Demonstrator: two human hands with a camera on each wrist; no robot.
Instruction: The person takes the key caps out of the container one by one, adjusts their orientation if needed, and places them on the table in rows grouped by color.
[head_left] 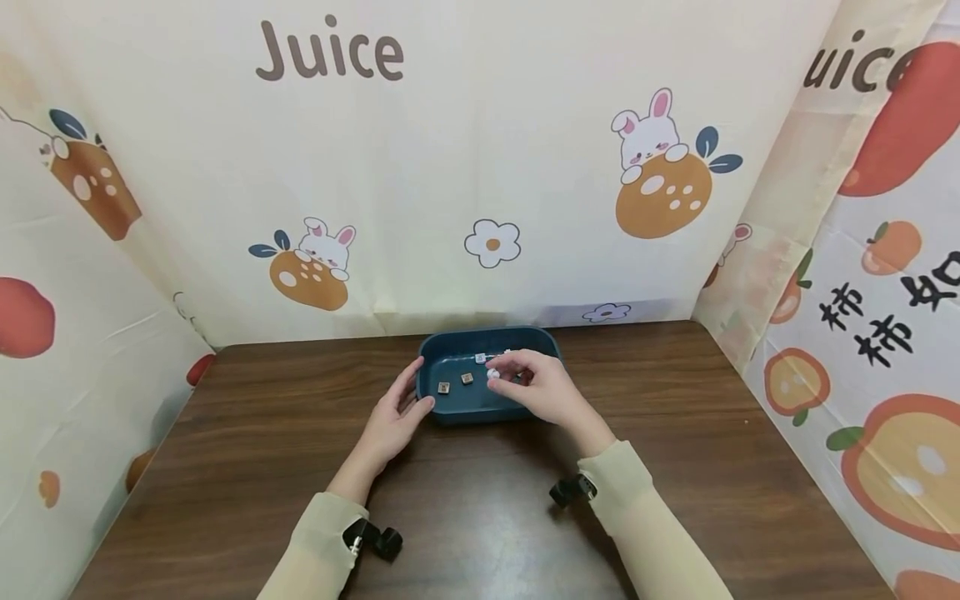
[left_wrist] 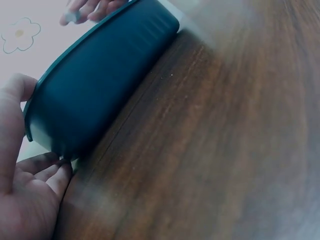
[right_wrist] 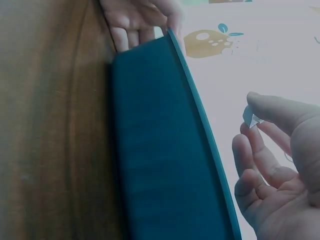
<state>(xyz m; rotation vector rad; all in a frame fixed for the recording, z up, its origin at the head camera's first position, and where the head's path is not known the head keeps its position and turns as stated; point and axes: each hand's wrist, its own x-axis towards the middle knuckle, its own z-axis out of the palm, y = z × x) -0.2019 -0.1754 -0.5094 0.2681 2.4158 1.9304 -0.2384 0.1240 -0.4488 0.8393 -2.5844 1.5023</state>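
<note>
Teal tray [head_left: 480, 416]: set on the wooden table [head_left: 472, 508], just in front of the patterned cloth [head_left: 427, 158]. Bracing is seen only at its left end, so it could probably be turned or slid by a push farther right.
Left hand [head_left: 388, 419]: laid round the tray's near left corner, the rim touched by the thumb and the end wall touched lower down by the fingers. Thumb and fingers are apart, with nothing pinched. If the rim were pressed too hard, the tray could be tipped.
Outer brown cube [head_left: 444, 388]: lying on the tray floor, nearest the left hand, untouched. It could be shifted by any jolt to the tray.
Inner brown cube [head_left: 467, 378]: lying just beside, also untouched; the same risk is carried.
White cube [head_left: 480, 358]: lying toward the far wall of the tray, near the right fingertips, by which it could be knocked.
White piece [head_left: 492, 374]: held above the tray, right of its middle. Being small and held only at the tips, it could be dropped, perhaps bounced over the rim.
Right hand [head_left: 551, 392]: thumb and fingertip closed on the white piece, the other fingers loosely bent. A pale piece [head_left: 507, 351] is partly hidden behind it and could be brushed unseen.
</note>
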